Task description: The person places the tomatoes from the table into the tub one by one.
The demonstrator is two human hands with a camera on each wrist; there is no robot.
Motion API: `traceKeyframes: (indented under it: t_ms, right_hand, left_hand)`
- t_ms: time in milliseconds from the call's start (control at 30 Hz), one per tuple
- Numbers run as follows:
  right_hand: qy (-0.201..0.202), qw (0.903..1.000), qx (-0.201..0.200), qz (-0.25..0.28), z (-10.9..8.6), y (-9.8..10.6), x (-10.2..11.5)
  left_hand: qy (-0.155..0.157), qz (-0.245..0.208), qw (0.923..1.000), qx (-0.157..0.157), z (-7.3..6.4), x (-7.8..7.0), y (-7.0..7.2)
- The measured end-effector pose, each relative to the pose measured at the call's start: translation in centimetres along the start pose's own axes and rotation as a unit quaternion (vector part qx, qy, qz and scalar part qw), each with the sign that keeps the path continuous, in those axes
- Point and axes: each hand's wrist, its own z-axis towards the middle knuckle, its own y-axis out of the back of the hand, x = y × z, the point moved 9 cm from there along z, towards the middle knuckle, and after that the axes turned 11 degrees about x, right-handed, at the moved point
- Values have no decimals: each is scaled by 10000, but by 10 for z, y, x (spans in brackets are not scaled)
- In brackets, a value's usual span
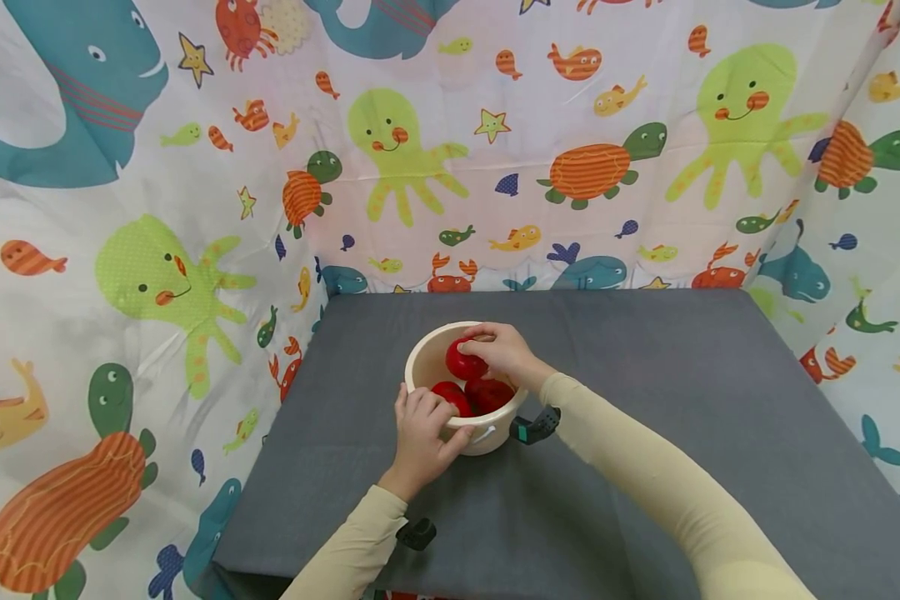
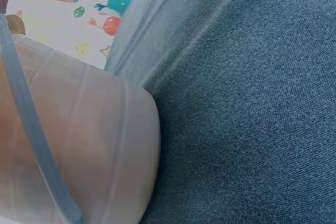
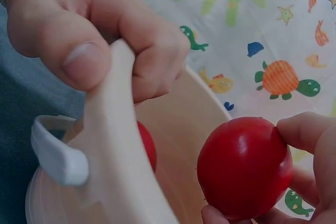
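A cream plastic bucket [image 1: 467, 442] stands on the grey cloth, its white handle hanging at the outside. My left hand [image 1: 425, 435] grips the near-left rim; in the right wrist view its thumb lies outside the wall and its fingers curl over the rim. With its fingertips my right hand [image 1: 504, 352] pinches a round, glossy red fruit [image 3: 244, 169] at the bucket's mouth; no stem shows on it. Below it, inside, lie a red fruit [image 1: 453, 398] and a darker red one [image 1: 491, 397]. The left wrist view shows the bucket's side [image 2: 105, 140], not the hand.
The grey cloth-covered table [image 1: 645, 383] spreads around the bucket. A sea-animal printed curtain [image 1: 450, 192] hangs behind and along both sides. Dark bands sit on both wrists.
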Motion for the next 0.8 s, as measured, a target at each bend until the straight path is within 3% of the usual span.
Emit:
traceKeyframes:
  t_ms: [300, 800]
  right_hand:
    - [33, 9992, -120, -391, 6, 0, -7]
    - [-19, 9998, -21, -194, 5, 1, -11]
  left_hand:
    - [-98, 98, 9998, -136, -1, -3, 2]
    - [-125, 138, 9997, -177, 0, -4, 1]
